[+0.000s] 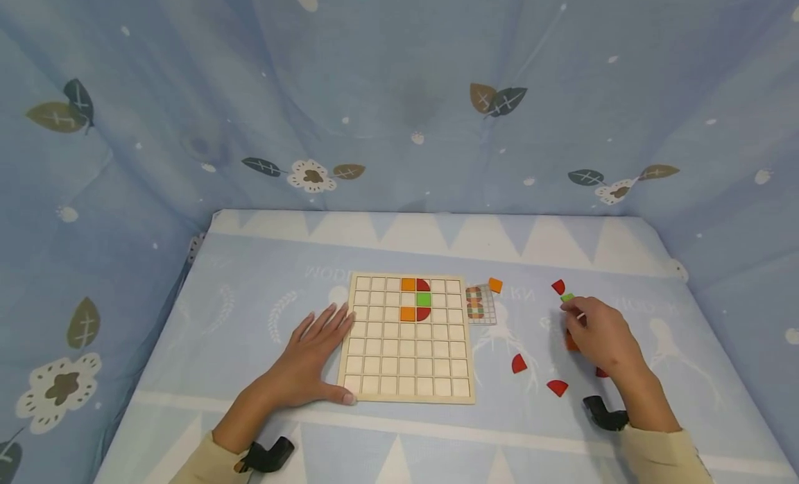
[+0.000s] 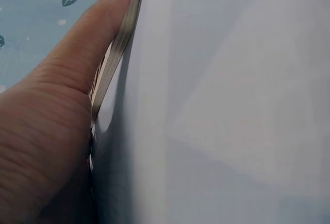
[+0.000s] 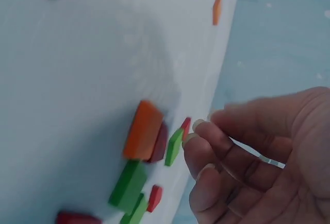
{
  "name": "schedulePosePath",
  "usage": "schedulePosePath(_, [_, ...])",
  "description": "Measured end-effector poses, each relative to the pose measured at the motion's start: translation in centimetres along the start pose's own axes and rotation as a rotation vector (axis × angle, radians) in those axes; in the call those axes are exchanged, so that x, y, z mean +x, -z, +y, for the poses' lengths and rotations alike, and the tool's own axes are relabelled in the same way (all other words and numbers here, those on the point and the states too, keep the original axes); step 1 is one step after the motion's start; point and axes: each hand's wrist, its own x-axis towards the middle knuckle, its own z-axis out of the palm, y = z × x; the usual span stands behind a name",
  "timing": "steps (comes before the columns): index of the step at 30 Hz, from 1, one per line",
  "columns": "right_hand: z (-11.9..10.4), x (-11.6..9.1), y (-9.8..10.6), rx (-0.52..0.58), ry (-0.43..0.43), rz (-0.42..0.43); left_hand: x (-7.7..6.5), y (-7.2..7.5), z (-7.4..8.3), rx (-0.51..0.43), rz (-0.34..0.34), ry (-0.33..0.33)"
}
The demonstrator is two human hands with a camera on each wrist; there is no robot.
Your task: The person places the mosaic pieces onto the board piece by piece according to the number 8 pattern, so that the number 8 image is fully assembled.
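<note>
A wooden grid board lies on the table, with two orange squares, two red quarter-circles and a green square in its upper cells. My left hand rests against the board's left side with its fingers spread; its thumb touches the edge in the left wrist view. My right hand hovers over the loose pieces at right, fingers bent, with nothing visible between them. Nearest to its fingertips is a green square. Beside that lie an orange square, a darker green piece and red pieces, partly hidden by the hand in the head view.
A small pattern card touches the board's right side, with an orange square at its top corner. Red quarter-circles lie between the board and my right hand. A patterned cloth wall rises behind the table.
</note>
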Motion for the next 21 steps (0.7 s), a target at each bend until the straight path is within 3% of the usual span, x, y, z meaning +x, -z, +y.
schedulePosePath(6, [0.0, -0.9, -1.3, 0.034, -0.001, -0.111, 0.1, 0.0, 0.1, -0.002, 0.004, 0.006])
schedulePosePath(13, [-3.2, -1.9, -1.9, -0.036, -0.06, -0.316, -0.1, -0.1, 0.0, 0.005, 0.006, 0.009])
schedulePosePath(21, [-5.8, -2.7, -3.9, -0.026, -0.108, -0.328, 0.0, 0.0, 0.0, 0.002, -0.005, 0.01])
